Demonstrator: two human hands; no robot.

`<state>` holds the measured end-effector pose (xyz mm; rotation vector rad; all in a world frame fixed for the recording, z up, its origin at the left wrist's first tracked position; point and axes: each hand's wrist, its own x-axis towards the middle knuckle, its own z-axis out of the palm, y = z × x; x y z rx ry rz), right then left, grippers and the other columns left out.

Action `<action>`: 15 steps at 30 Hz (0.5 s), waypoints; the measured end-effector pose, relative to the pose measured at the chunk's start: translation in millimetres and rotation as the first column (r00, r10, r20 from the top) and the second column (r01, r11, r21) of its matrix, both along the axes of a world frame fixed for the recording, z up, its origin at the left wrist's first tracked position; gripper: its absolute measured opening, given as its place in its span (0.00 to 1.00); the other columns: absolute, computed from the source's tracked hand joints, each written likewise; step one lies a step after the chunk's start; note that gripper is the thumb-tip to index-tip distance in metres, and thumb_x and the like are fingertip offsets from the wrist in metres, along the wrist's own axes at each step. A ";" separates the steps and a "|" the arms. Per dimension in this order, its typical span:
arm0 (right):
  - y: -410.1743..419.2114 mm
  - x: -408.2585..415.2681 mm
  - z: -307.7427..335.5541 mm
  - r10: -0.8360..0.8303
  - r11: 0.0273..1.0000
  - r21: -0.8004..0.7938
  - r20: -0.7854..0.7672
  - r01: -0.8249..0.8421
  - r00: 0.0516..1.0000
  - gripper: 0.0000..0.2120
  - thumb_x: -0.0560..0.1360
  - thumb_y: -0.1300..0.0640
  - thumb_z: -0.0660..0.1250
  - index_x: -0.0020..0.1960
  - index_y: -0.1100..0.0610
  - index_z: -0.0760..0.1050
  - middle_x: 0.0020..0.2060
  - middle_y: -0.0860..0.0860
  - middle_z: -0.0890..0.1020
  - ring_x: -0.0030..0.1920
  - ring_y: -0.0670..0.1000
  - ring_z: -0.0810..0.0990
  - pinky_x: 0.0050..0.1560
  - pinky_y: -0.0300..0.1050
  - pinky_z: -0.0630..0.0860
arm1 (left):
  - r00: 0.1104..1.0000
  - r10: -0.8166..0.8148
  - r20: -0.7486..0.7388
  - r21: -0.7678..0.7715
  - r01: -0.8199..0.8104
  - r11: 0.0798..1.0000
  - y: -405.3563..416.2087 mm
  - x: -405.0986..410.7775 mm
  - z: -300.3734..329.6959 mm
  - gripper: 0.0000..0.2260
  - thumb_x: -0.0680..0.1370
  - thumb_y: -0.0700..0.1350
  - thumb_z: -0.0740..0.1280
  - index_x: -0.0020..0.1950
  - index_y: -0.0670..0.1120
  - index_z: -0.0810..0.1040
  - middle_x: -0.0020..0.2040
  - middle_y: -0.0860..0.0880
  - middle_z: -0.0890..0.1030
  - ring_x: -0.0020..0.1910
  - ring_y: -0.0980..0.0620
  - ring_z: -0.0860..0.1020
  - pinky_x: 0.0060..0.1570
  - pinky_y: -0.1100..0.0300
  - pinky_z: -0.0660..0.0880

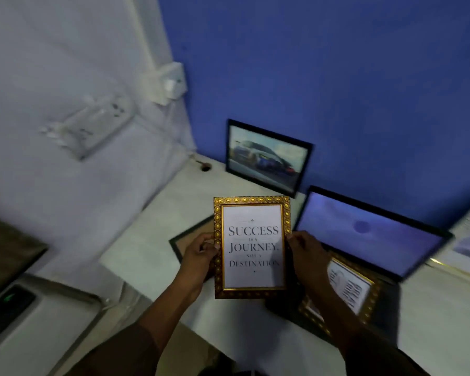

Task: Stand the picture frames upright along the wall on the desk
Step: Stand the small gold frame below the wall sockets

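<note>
I hold a gold-framed print [253, 246] reading "Success is a journey, not a destination" above the white desk [152, 240]. My left hand [200, 253] grips its left edge and my right hand [305, 251] grips its right edge. A black-framed car picture [267, 157] stands upright against the blue wall [337, 77]. A larger black-framed purple picture [369, 234] leans back toward the wall on the right. Another gold frame [347, 289] lies flat below my right hand. A dark frame [185, 240] lies flat behind my left hand, mostly hidden.
A white side wall [65, 104] on the left carries a clear holder [92, 126] and a white socket box [171, 82]. A cable hole [205, 167] sits in the desk's back corner. A grey device [19, 308] with a green light is at lower left.
</note>
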<state>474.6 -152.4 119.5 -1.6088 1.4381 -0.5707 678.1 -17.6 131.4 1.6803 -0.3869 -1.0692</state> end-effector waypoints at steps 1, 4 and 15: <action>-1.0 20.2 4.9 0.020 1.000 0.015 0.013 -0.020 1.000 0.11 0.83 0.55 0.60 0.45 0.53 0.77 0.41 0.46 0.80 0.43 0.47 0.78 0.42 0.40 0.71 | 1.000 0.017 0.024 -0.005 -0.017 1.000 3.7 17.2 2.8 0.09 0.83 0.37 0.65 0.60 0.44 0.82 0.53 0.41 0.86 0.52 0.44 0.85 0.55 0.49 0.81; -8.5 101.0 5.5 0.130 0.990 -0.057 -0.001 -0.130 0.992 0.10 0.83 0.52 0.60 0.48 0.51 0.79 0.45 0.49 0.82 0.47 0.51 0.80 0.50 0.52 0.78 | 0.987 0.131 0.094 -0.020 -0.129 0.991 22.6 81.5 11.8 0.10 0.83 0.36 0.64 0.59 0.44 0.83 0.44 0.44 0.86 0.45 0.49 0.85 0.45 0.58 0.81; -39.7 239.7 5.0 0.334 0.916 -0.179 -0.154 -0.359 0.930 0.10 0.82 0.52 0.61 0.52 0.53 0.80 0.47 0.52 0.80 0.47 0.53 0.80 0.51 0.57 0.79 | 0.915 0.365 0.171 -0.090 -0.355 0.931 13.1 166.0 2.8 0.24 0.86 0.38 0.55 0.53 0.65 0.83 0.43 0.62 0.88 0.43 0.62 0.86 0.35 0.71 0.78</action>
